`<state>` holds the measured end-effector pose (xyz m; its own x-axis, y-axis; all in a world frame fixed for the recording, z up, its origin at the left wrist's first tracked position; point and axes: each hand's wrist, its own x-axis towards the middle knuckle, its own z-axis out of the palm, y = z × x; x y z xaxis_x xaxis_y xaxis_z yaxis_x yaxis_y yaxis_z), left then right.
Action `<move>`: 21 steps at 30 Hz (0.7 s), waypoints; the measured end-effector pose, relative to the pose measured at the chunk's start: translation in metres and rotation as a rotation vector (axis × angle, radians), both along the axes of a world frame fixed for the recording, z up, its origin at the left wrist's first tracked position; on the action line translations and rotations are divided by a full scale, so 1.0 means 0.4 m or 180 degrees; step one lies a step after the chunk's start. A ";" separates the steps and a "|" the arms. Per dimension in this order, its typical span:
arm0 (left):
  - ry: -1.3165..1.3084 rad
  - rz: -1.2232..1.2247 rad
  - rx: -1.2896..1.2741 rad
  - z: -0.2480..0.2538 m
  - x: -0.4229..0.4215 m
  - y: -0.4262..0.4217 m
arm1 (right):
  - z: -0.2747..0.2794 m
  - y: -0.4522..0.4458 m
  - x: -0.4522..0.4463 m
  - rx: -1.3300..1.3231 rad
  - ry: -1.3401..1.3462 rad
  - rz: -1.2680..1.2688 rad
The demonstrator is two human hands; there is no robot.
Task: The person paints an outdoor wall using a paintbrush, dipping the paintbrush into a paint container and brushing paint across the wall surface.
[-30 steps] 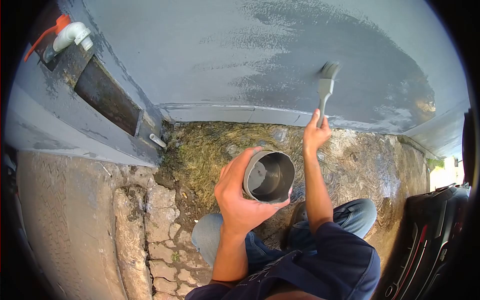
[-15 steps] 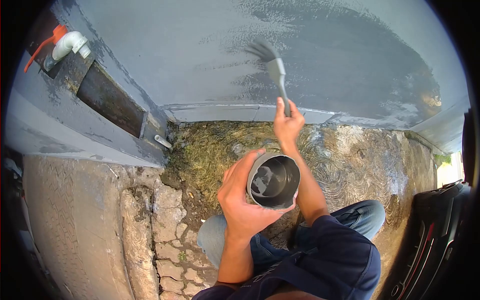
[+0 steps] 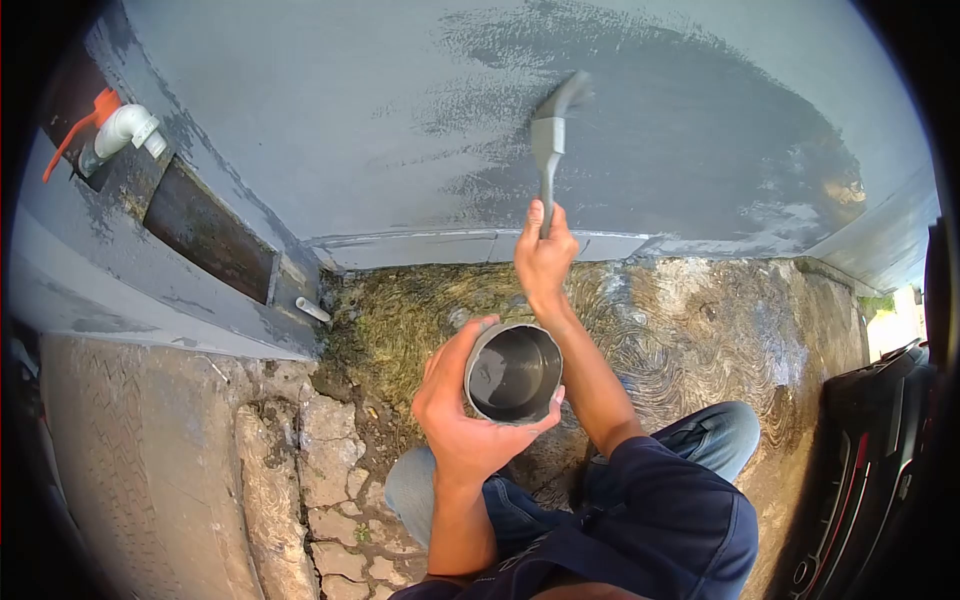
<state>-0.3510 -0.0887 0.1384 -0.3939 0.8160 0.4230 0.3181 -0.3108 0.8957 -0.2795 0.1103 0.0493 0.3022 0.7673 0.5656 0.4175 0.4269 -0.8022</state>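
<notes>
My left hand [image 3: 458, 415] is wrapped round a round grey paint container [image 3: 513, 373], held with its open top toward me. Grey paint shows inside it. My right hand [image 3: 546, 255] grips the handle of a paintbrush [image 3: 548, 138], fingers closed round it. The bristles are bent to the right and slightly blurred against the grey wall [image 3: 690, 130]. Around the brush spreads a darker grey patch of paint with a ragged left edge; lighter grey surface lies further left.
At the left, a white pipe elbow with an orange-handled tap [image 3: 125, 130] sticks out above a dark recess [image 3: 210, 228]. A short pipe stub [image 3: 313, 309] juts low near the corner. Rough, mossy concrete [image 3: 400, 290] runs below the wall. A black car [image 3: 865, 470] stands at the right.
The brush's bristles have swung from pointing left to pointing right, and the brush is now higher on the darker patch. The view has shifted slightly; my left hand still holds the container.
</notes>
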 end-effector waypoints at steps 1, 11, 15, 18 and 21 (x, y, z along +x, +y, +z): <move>-0.0027 -0.0022 0.0017 0.000 0.001 -0.001 | 0.015 -0.019 -0.031 -0.0085 -0.0229 0.0335; -0.0193 -0.0068 -0.0124 -0.008 0.029 0.014 | 0.084 0.050 0.175 -0.0197 -0.0858 -0.0204; -0.0496 -0.0264 -0.0181 0.016 0.046 0.007 | 0.043 0.077 0.341 -0.0208 -0.0044 -0.1268; -0.0589 -0.0378 -0.0259 0.010 0.057 0.002 | 0.049 0.050 0.311 -0.0410 0.0075 -0.1160; -0.0406 -0.0334 -0.0482 -0.018 0.045 0.004 | 0.025 0.010 0.167 -0.0601 0.0115 -0.0242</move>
<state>-0.3330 -0.0871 0.1312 -0.3459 0.9058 0.2447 0.1724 -0.1950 0.9655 -0.2128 0.1142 0.0594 0.3807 0.8330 0.4015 0.4122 0.2359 -0.8801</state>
